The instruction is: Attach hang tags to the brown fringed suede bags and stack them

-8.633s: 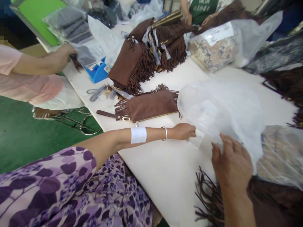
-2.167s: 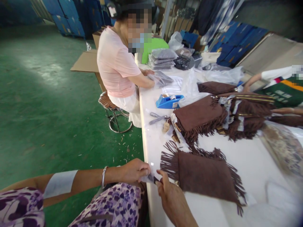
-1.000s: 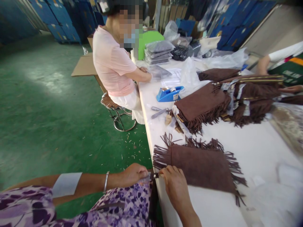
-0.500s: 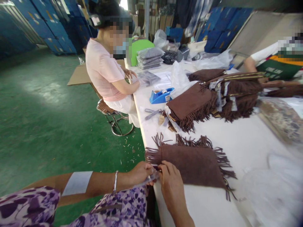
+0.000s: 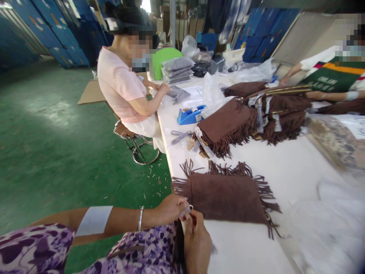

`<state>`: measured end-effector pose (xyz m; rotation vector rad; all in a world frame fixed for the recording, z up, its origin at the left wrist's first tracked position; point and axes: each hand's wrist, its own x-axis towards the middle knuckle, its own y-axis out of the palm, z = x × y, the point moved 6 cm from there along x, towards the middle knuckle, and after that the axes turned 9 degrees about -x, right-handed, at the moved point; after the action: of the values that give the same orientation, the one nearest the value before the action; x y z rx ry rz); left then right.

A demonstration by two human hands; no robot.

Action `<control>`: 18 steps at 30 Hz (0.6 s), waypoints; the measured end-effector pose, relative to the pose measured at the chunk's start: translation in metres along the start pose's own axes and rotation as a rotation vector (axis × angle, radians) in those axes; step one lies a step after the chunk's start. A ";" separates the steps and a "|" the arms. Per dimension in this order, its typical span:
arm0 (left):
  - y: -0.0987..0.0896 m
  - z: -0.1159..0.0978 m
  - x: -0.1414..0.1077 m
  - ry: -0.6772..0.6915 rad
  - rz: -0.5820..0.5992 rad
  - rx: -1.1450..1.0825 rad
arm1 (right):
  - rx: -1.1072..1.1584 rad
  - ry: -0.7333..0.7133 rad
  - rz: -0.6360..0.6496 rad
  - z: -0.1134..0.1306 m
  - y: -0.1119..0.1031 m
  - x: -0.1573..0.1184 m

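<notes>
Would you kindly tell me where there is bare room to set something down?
One bare tabletop patch lies between the flat pouch and the heaped pouches; another is bordered by the flat pouch, the right hand and the translucent plastic. It is crowded around the blue dispenser.

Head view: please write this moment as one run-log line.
left hand: pinching clear plastic | right hand: at same plastic, grip unclear | brown fringed pouch: flat on white table | blue tape dispenser: farther back
</notes>
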<state>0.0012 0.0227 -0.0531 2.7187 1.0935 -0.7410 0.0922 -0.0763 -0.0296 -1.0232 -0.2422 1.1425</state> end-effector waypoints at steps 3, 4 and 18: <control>0.004 -0.005 0.002 0.044 0.025 0.046 | -0.042 -0.004 -0.010 0.000 -0.007 0.001; 0.004 -0.006 0.003 0.053 0.027 0.044 | -0.079 0.014 -0.018 -0.001 -0.011 0.002; 0.008 0.011 0.005 0.014 0.019 -0.173 | -0.024 -0.035 0.014 -0.004 -0.009 0.004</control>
<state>0.0054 0.0175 -0.0655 2.5886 1.0788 -0.5958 0.1018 -0.0756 -0.0262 -1.0277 -0.2777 1.1733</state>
